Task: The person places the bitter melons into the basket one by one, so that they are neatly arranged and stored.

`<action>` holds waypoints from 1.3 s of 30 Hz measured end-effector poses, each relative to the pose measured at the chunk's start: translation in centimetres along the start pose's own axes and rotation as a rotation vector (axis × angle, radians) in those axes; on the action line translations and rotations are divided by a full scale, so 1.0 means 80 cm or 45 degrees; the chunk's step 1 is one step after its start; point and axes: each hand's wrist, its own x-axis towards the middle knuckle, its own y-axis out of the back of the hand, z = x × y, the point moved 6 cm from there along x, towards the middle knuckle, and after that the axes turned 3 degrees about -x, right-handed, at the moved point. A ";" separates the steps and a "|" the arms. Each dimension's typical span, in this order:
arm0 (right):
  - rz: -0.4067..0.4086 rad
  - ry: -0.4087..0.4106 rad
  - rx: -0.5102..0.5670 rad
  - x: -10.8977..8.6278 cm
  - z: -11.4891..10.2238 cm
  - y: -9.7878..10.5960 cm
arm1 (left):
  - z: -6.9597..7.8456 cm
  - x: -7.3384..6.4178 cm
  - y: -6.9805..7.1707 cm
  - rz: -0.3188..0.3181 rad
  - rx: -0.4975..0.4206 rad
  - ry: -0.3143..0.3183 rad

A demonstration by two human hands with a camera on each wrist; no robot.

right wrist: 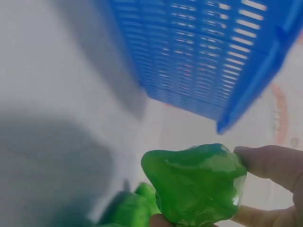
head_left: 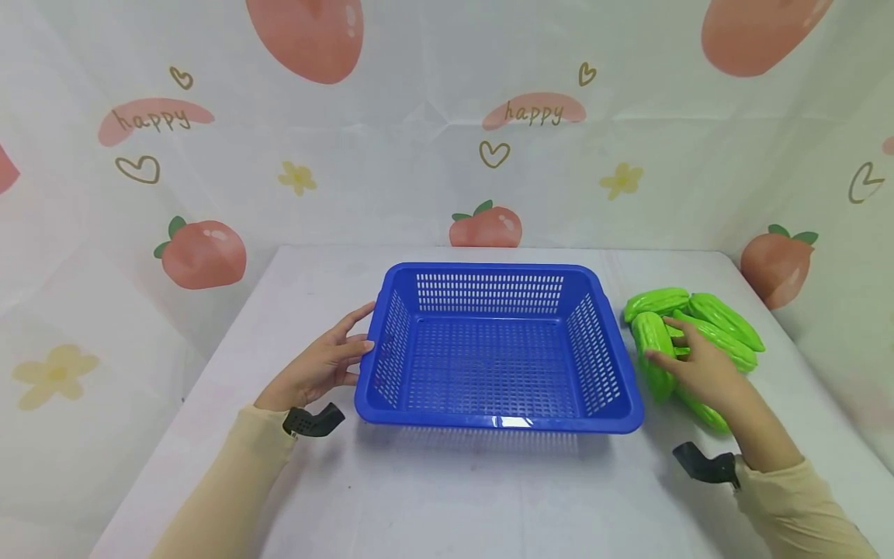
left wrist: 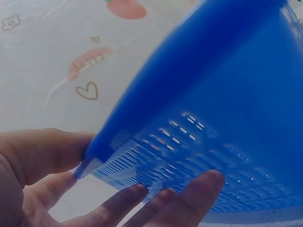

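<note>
A blue plastic basket (head_left: 499, 423) with slotted walls sits in the middle of the white table. At its left side my left hand (head_left: 317, 365) holds the rim, thumb at the rim edge and fingers against the slotted outer wall (left wrist: 189, 137). To the basket's right, my right hand (head_left: 705, 373) grips a bright green, ridged bitter melon (head_left: 651, 334) between thumb and fingers. In the right wrist view one end of that bitter melon (right wrist: 196, 182) faces the camera. Several more bitter melons (head_left: 726, 320) lie in a pile around and under this hand.
Behind the table hangs a white cloth (head_left: 391, 155) printed with peaches, hearts and flowers. The white tabletop (head_left: 433, 497) extends in front of the basket. A small black camera mount (head_left: 314, 421) sits on the left wrist, another black mount (head_left: 705, 464) on the right.
</note>
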 end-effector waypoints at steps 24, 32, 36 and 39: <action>0.175 0.225 0.448 -0.012 -0.089 0.070 | 0.001 -0.001 0.002 0.007 0.019 0.014; 0.088 0.340 0.673 -0.001 -0.132 0.064 | 0.001 -0.001 0.000 0.000 0.014 0.004; 0.043 0.360 0.807 0.010 -0.150 0.057 | 0.001 -0.001 0.001 0.001 0.011 0.004; -0.005 0.353 0.898 0.019 -0.160 0.048 | 0.001 -0.001 0.001 0.001 0.008 0.004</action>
